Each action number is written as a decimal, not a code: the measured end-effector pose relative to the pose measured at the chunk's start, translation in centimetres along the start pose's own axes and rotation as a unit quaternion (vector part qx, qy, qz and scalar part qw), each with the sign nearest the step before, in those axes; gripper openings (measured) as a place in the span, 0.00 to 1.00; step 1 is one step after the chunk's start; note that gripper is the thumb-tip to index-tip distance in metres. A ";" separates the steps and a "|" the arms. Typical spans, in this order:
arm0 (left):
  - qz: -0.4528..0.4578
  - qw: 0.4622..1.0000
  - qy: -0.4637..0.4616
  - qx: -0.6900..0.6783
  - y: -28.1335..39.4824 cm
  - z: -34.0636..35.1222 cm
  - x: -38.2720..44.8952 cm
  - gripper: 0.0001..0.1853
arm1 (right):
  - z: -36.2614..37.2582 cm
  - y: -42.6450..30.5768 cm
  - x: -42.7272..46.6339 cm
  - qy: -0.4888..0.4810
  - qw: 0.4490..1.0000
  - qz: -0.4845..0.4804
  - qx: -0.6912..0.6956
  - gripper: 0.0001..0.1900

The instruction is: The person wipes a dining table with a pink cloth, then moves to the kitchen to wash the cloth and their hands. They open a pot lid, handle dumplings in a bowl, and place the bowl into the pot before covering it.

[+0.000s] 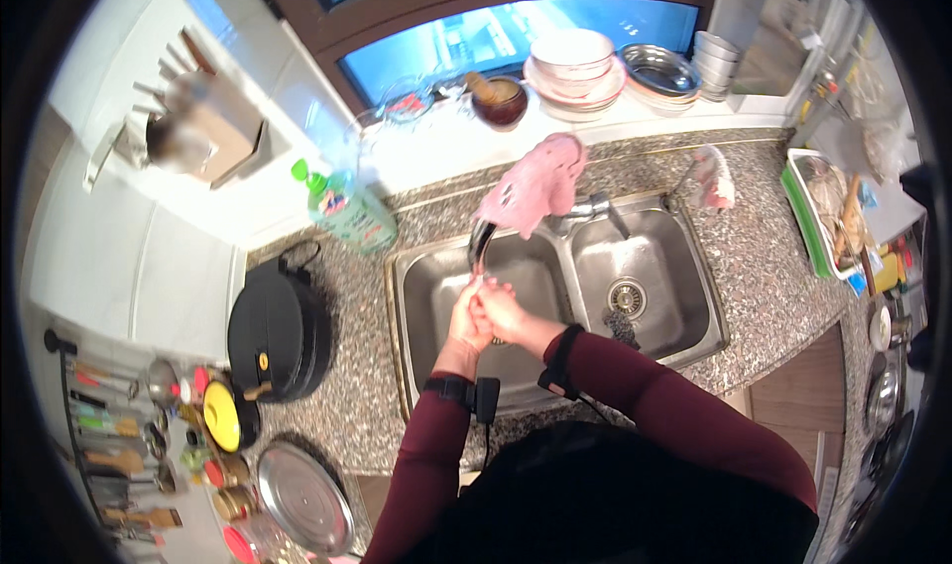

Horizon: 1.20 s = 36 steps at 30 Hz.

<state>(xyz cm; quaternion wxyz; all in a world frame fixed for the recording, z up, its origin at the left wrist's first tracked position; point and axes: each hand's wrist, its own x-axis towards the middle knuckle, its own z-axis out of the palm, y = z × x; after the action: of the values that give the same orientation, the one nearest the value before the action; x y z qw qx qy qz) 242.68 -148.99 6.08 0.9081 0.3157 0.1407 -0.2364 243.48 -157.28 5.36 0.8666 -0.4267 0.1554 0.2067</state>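
Over the left basin (435, 281) of the steel double sink, my left hand (468, 319) and my right hand (502, 313) are pressed together, fingers folded against each other. No object shows between them, though the palms are hidden. Just beyond my fingertips is the dark spout end of the faucet (482, 243); whether water runs from it is hard to tell. A pink cloth (532, 181) drapes over the spout. In the right basin (595, 263) are a drain strainer (626, 298) and a dark scouring pad (621, 327).
Left of the sink stand a large green-capped bottle (357, 218) and a black round appliance (275, 330). A metal lid (305, 498) is nearer me. Bowls (573, 55) and a mortar (500, 107) line the windowsill. A green-and-white tray (803, 222) sits at the right.
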 end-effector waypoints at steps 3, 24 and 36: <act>0.002 0.999 0.037 -0.029 -1.0 0.3 1.3 0.25 | -0.3 -0.9 -0.1 0.043 0.760 -0.187 -0.621 0.18; 0.100 0.967 -0.102 -0.211 0.3 3.4 -0.4 0.26 | -1.3 -3.2 0.7 -0.123 0.951 0.037 0.281 0.14; 0.216 0.925 0.129 0.284 -0.8 5.3 -1.7 0.28 | 1.0 -0.2 1.9 0.004 0.999 0.002 0.051 0.19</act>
<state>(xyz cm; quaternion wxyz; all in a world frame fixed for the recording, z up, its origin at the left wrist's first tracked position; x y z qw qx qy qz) 241.43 -152.36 10.42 0.7833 0.6111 0.1116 -0.0217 245.30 -156.16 5.28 0.8862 -0.3827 0.1701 0.1983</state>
